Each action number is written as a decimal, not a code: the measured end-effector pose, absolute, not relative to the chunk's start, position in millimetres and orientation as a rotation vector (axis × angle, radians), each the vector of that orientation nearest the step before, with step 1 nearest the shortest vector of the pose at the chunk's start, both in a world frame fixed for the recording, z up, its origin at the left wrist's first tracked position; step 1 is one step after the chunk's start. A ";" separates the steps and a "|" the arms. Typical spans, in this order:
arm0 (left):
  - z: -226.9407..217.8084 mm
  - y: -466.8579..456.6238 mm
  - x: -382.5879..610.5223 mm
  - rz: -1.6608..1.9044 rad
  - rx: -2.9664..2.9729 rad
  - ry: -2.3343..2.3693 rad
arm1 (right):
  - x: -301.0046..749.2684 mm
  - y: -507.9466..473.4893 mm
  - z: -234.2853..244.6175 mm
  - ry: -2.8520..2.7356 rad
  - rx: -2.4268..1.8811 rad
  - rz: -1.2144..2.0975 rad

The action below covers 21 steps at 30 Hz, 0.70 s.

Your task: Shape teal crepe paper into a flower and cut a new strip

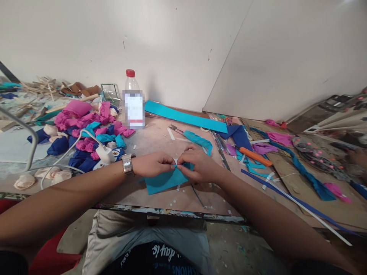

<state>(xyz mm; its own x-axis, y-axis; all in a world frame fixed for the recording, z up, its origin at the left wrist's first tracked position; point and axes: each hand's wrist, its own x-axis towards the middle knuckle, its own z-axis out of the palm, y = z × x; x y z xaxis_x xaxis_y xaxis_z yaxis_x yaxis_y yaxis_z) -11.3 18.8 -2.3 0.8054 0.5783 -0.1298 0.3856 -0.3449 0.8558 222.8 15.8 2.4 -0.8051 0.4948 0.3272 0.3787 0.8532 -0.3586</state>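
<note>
A turquoise sheet [164, 181], paper or cloth, lies at a slant on the table in front of me. My left hand [153, 164], with a metal watch on the wrist, pinches the sheet's upper edge between thumb and fingers. Right beside it, my right hand [199, 164] pinches the same edge, so the fingertips of both hands nearly meet. A small white bit shows just above the fingertips. Part of the sheet is hidden under my right hand. Behind that hand lies a gathered turquoise strip [199, 138], close to the metal tips of a tool [177, 130].
A bottle with a red cap [130, 72] stands by the wall, next to a long turquoise strip [186, 116]. Scrunched coloured pieces [86, 118] and a white plug with cable [104, 152] are at left. An orange cutter [255, 156] and a white stick [312, 214] lie right.
</note>
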 end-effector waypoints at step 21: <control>-1.2 17.8 -12.1 0.118 1.740 0.609 | 226.7 17.1 10.8 -2.640 -0.600 0.372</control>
<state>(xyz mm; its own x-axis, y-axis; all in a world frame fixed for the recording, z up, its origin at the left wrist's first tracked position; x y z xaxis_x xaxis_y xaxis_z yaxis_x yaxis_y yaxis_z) -12.1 17.8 -1.2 0.8563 0.4568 -0.2409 0.3340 -0.1342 0.9330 226.7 17.1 10.8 -0.8253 0.4606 0.3268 0.3523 0.8721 -0.3395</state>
